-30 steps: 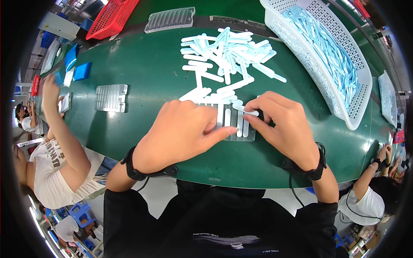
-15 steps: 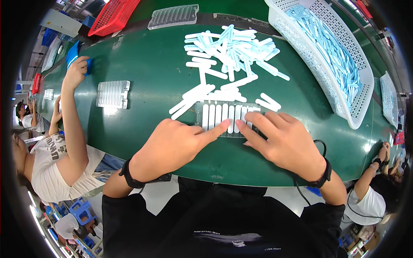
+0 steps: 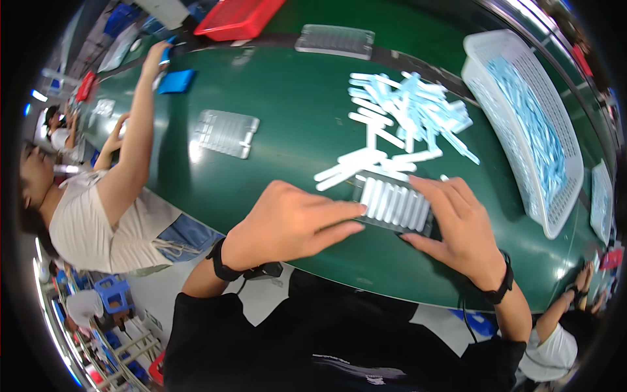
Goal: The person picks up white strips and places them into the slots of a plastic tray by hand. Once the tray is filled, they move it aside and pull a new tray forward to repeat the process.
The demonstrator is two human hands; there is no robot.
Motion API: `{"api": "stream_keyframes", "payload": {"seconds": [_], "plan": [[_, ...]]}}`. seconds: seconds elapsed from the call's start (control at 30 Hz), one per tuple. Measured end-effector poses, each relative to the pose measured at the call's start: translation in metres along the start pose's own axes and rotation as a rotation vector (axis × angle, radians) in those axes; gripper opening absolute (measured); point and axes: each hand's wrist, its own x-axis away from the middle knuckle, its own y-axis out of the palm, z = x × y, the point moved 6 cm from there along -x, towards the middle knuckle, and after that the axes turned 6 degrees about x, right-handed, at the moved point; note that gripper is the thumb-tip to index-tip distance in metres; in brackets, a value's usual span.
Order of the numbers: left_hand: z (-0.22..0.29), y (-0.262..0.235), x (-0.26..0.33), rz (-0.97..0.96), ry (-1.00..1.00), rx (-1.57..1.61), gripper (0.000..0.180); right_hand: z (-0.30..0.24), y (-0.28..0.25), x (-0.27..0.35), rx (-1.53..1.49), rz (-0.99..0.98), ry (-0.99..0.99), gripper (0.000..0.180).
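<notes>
A clear ribbed plastic tray (image 3: 428, 222) lies slightly slanted in front of me, with several white sticks (image 3: 395, 204) side by side in its grooves. My right hand (image 3: 460, 228) spans the tray's right end, its thumb at the near edge and its fingers at the far edge. My left hand (image 3: 290, 219) is at the left end. Its forefinger tip touches the tray's corner by the outermost stick, and the thumb is stretched out below, apart from the forefinger. Just beyond the tray lies a loose heap of white and pale blue sticks (image 3: 411, 111).
A white perforated basket (image 3: 483, 91) full of pale blue sticks stands at the right. Another clear tray (image 3: 225, 134) lies to the left, and one more (image 3: 335, 40) lies farther back near a red basket (image 3: 238, 19). A co-worker's arm (image 3: 140, 124) reaches over a blue packet (image 3: 176, 81).
My right hand has gone from the sticks to the tray's right end. My left forefinger has drawn back to the left end. The whole view has swung and tilted.
</notes>
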Motion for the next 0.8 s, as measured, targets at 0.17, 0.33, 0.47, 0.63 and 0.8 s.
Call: {"api": "stream_keyframes", "payload": {"seconds": [0.17,0.33,0.47,0.63,0.8], "plan": [[-0.048,-0.056,0.023,0.283,-0.342,-0.349,0.029,-0.005,-0.003,-0.006,-0.031,-0.026,0.011,0.071],[-0.094,-0.098,0.066,0.375,-0.568,-0.668,0.053,-0.012,-0.018,-0.022,-0.092,0.141,-0.021,0.064],[-0.101,-0.091,0.084,0.330,-0.588,-0.506,0.068,-0.006,-0.013,-0.078,-0.138,0.217,0.054,0.064],[-0.067,-0.066,0.082,0.281,-0.608,-0.454,0.071,-0.010,0.036,-0.196,-0.227,0.277,-0.183,0.062],[-0.040,-0.043,0.095,0.364,-0.565,-0.500,0.073,-0.054,0.091,-0.295,-0.171,0.208,-0.175,0.069]]}}
